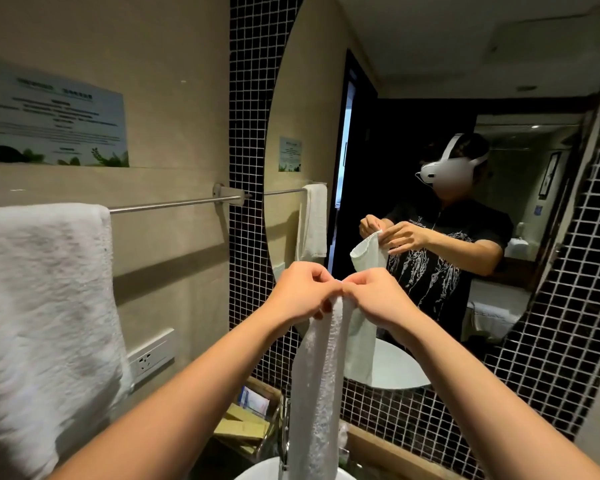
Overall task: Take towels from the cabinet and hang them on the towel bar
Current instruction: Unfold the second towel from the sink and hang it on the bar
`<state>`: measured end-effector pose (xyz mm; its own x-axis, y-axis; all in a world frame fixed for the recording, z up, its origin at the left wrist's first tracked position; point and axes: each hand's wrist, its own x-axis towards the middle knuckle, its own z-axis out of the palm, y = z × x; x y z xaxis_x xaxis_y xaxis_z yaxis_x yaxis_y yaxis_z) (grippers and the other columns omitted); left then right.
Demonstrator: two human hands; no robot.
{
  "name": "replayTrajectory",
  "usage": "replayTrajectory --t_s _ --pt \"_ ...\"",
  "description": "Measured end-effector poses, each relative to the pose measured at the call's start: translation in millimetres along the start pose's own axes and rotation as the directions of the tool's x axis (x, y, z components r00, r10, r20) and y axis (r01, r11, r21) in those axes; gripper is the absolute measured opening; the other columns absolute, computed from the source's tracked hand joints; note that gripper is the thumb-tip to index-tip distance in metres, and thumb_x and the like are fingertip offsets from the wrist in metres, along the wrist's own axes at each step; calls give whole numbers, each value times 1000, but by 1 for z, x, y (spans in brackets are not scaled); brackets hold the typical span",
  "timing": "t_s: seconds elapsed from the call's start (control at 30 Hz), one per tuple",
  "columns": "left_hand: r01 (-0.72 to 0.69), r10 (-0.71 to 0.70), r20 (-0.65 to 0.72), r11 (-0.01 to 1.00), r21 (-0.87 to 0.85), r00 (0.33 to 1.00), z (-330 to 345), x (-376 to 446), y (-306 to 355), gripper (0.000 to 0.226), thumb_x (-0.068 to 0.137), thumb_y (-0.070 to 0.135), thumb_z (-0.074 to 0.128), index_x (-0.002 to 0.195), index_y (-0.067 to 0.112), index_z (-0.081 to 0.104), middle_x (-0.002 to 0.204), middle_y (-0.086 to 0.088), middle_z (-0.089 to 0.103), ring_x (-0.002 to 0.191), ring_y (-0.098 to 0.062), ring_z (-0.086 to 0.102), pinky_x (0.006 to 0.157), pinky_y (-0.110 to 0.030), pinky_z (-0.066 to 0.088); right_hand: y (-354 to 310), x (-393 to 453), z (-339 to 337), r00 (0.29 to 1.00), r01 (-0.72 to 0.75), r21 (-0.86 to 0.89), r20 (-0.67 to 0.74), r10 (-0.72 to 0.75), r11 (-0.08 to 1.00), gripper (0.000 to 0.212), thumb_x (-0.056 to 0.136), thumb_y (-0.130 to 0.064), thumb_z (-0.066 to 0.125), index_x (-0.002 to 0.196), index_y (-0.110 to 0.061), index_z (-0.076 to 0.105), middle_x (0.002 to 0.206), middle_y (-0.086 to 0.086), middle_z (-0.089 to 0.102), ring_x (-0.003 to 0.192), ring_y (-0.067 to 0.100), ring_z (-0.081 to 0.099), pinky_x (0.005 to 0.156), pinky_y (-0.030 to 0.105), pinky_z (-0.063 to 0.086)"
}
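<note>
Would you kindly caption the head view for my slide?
Both hands, left hand and right hand, hold a small towel beside a half-filled towel bar.

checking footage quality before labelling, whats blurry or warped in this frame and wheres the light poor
Head view: the hung towel at left is smeared by blur, and the wall notice is unreadable; wide-angle bending curves the mirror edge and tiles; the doorway reflected in the mirror is very dark; both hands and the held towel are evenly lit.

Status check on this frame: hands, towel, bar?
Left hand and right hand both pinching top edge of small towel, hanging over the sink. Large towel already on towel bar; right span bare. Nothing blocking.
</note>
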<state>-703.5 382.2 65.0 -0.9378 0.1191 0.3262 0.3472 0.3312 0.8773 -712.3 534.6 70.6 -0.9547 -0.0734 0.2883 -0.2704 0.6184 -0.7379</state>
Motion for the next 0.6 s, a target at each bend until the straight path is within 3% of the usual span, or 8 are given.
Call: replayTrajectory --t_s 0.07,0.13,0.2,0.27,0.37,0.43,0.5,0.6 --pt "20 -19 36 999 -48 999 -1 0 -1 18 87 13 66 74 0 69 66 -12 69 59 -21 67 53 -30 54 2 0 0 999 9 41 39 -10 999 38 85 -13 57 47 -13 57 54 5 39 50 15 31 54 31 26" --pt "53 -42 80 989 -139 996 -3 0 -1 23 92 5 55 77 -5 69 68 -17 68 62 -26 67 58 -34 58 3 -3 -1 994 13 103 102 -24 995 33 84 -23 60 59 -3 59 63 10 37 62 23 31 60 35 25" --pt "53 -37 103 986 -158 994 -4 -1 1 27 93 0 48 82 -8 71 77 -23 70 65 -26 67 60 -32 59 6 -6 -4 987 27 115 156 -44 993 45 83 -37 68 74 6 64 65 10 37 60 21 30 55 30 26" --pt "39 -25 126 993 -113 992 -6 -4 3 29 94 -2 45 91 -8 73 87 -25 72 66 -22 68 57 -24 57 5 -6 -5 982 72 61 173 -82 995 39 79 -35 76 78 3 70 61 6 45 54 12 34 51 25 28" --pt "70 -47 183 990 -120 982 -11 -2 2 30 93 -6 43 97 -7 72 81 -20 70 67 -21 64 60 -25 58 4 -4 -1 983 131 -47 139 -123 990 29 81 -34 76 70 -7 71 58 -1 52 58 10 39 59 30 32" --pt "-15 7 135 998 57 991 -18 2 -4 24 89 -1 50 92 3 73 79 -10 72 68 -17 65 66 -28 58 2 -4 2 983 149 -127 125 -133 981 20 86 -27 71 72 -14 73 61 2 60 60 12 47 58 32 38" --pt "-161 144 74 916 368 987 -30 4 -10 12 84 15 63 93 16 71 83 3 69 76 -10 63 71 -24 54 -4 -3 4 980 184 -194 114 -165 964 11 87 -19 67 81 -17 75 74 3 71 72 17 61 64 32 48" --pt "-271 186 211 809 521 960 -46 5 -18 32 79 27 73 110 21 66 101 6 63 92 -9 58 79 -22 49 -16 -1 4 965 256 -246 126 -231 935 12 86 -16 63 83 -22 73 78 -3 71 76 14 62 63 28 46"
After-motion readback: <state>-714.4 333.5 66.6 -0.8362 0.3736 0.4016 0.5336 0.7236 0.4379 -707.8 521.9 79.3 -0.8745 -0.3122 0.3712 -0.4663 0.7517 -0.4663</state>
